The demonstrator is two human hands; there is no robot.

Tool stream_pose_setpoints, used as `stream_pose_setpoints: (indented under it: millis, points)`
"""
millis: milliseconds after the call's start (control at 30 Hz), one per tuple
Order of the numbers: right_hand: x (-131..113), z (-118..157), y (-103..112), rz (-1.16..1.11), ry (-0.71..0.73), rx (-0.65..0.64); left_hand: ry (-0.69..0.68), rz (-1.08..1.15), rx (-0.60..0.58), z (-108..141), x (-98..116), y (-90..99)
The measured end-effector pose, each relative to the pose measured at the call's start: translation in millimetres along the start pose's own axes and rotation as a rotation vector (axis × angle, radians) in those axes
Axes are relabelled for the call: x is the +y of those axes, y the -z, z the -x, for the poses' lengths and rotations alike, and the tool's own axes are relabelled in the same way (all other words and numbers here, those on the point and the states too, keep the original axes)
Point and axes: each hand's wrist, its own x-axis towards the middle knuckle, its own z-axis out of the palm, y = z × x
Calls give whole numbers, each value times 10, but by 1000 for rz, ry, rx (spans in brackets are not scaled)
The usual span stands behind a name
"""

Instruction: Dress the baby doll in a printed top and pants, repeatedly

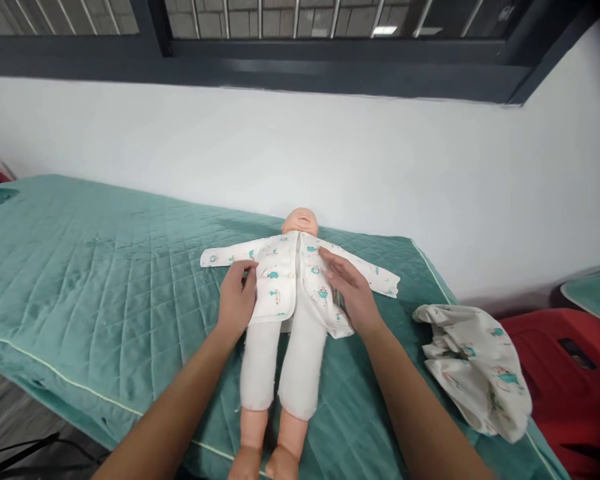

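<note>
A baby doll [301, 221] lies on its back on a green quilted cover, its head toward the wall. It wears a white printed baby jacket [275, 283], with both sleeves stretched out sideways. The jacket's front edges meet near the chest and part lower down; its right-hand lower corner is folded outward. The doll's legs [300, 367] are white cloth with bare feet. My left hand [237, 297] touches the jacket's left side, fingers loosely bent, thumb apart from the index finger. My right hand [353, 290] rests against the jacket's right side with fingers stretched out.
A crumpled white printed garment [480, 373] lies at the bed's right edge. Beside it stands a red plastic stool [560, 373]. The green quilted cover [130, 287] spreads over the bed against a white wall [280, 147]. A dark window frame [330, 73] runs above.
</note>
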Motion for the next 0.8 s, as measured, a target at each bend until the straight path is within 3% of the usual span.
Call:
stream_pose_setpoints:
  millis: [133,267,600,800]
  points:
    - [53,41,-69,248,43,-56,25,-38,-177,378,-215,272]
    - [33,162,-50,306,29,-20,-36,-166,-274,540,-229,427]
    - [-9,1108,72,344,-92,50,0,-262,-391,657,-91,536]
    - [41,1159,12,654,-91,246,-29,-263,-373,664,-161,528]
